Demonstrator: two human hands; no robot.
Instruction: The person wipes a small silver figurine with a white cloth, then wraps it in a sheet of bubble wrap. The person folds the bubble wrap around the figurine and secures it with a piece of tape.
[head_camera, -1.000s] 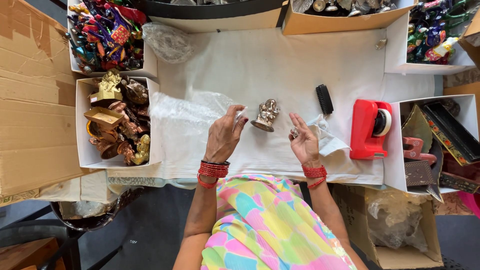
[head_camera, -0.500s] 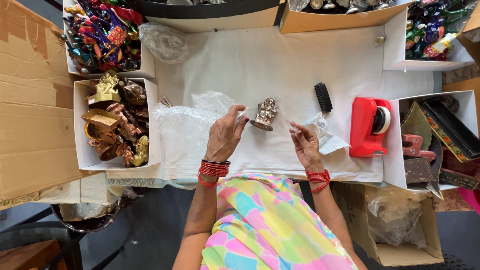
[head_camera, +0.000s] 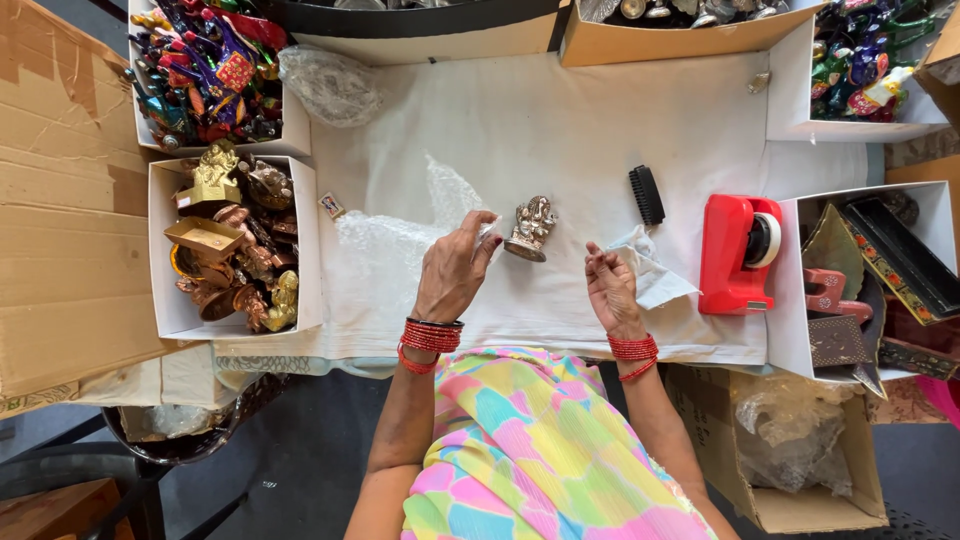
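Head view: your left hand (head_camera: 455, 270), pinching clear wrap (head_camera: 400, 240), nearly touches the upright idol (head_camera: 530, 227); right hand (head_camera: 610, 290), loosely curled and empty, lies farther off.

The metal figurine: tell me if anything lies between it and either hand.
Nothing visible does. The metal figurine stands on bare white cloth. The left hand is just beside it, holding clear plastic wrap; the right hand is a little apart, over white paper.
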